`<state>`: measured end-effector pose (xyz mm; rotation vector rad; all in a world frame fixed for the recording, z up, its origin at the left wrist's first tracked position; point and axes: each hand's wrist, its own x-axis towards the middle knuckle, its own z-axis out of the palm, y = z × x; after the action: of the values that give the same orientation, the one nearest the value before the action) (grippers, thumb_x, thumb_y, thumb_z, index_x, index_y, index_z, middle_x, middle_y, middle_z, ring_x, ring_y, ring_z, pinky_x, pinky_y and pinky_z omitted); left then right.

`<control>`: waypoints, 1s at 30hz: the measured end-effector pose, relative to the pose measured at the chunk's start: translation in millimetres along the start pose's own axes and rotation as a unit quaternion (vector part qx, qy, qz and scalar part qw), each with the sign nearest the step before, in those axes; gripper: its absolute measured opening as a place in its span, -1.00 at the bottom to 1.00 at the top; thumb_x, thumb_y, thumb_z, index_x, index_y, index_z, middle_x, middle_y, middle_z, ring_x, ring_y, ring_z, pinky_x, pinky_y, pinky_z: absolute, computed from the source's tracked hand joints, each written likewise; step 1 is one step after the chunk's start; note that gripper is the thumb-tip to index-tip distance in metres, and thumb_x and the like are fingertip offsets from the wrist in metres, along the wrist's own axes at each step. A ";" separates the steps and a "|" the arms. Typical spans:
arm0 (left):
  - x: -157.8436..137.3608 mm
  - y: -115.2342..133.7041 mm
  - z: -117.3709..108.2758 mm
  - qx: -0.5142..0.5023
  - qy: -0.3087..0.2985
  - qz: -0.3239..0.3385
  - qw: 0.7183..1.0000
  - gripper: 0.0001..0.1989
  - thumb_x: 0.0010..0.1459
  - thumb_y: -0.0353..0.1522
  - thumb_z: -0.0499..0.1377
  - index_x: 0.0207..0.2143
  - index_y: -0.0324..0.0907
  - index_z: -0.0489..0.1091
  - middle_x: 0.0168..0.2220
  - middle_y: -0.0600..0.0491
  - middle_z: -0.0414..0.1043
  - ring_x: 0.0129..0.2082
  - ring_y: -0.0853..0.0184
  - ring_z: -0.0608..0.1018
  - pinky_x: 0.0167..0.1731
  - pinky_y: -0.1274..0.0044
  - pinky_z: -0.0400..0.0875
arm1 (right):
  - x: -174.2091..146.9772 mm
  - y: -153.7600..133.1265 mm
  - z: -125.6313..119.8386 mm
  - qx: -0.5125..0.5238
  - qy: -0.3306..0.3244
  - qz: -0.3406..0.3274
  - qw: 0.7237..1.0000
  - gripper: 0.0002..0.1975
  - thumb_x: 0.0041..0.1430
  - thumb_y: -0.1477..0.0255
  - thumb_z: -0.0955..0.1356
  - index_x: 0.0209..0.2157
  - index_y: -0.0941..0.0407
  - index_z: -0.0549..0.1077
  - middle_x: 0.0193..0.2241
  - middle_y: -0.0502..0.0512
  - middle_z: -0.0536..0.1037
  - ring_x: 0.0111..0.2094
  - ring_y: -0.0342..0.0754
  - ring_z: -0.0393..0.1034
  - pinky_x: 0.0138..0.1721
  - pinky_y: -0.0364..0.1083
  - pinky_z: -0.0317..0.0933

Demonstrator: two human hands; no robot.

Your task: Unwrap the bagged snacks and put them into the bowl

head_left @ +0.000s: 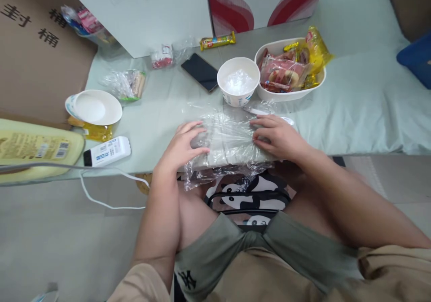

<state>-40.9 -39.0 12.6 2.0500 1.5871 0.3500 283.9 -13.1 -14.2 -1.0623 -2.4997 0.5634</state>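
A clear plastic bag lies spread and wrinkled at the table's front edge, part of it hanging over. My left hand rests on its left side, fingers apart and curved. On the opposite side, my right hand touches the bag with its fingers stretched toward the middle. Just behind the bag stands a white paper bowl with crumpled clear plastic inside. A white strip-like object lies near my right fingertips, partly covered; its kind is unclear.
Behind are a phone, a yellow snack packet and a white basket of wrapped snacks. At left are a tipped paper bowl, a white bottle and a large yellow bottle. Cartons stand at the back.
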 end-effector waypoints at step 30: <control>4.0 30.1 -10.2 -0.446 0.198 -0.227 0.843 -0.65 0.12 -0.15 0.31 -0.12 0.00 0.28 -0.58 0.22 0.36 -0.79 0.55 0.19 -0.78 0.62 -0.14 | -6.8 -5.7 -12.3 0.443 0.040 0.216 0.869 -0.07 0.11 0.28 0.45 0.39 -0.07 -0.08 -0.13 0.12 0.53 -0.49 -0.07 0.50 -0.42 0.00 0.51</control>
<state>-20.2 -38.1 37.0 0.8900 1.6154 1.1298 290.8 -19.1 -2.1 -1.1710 -1.5598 1.5532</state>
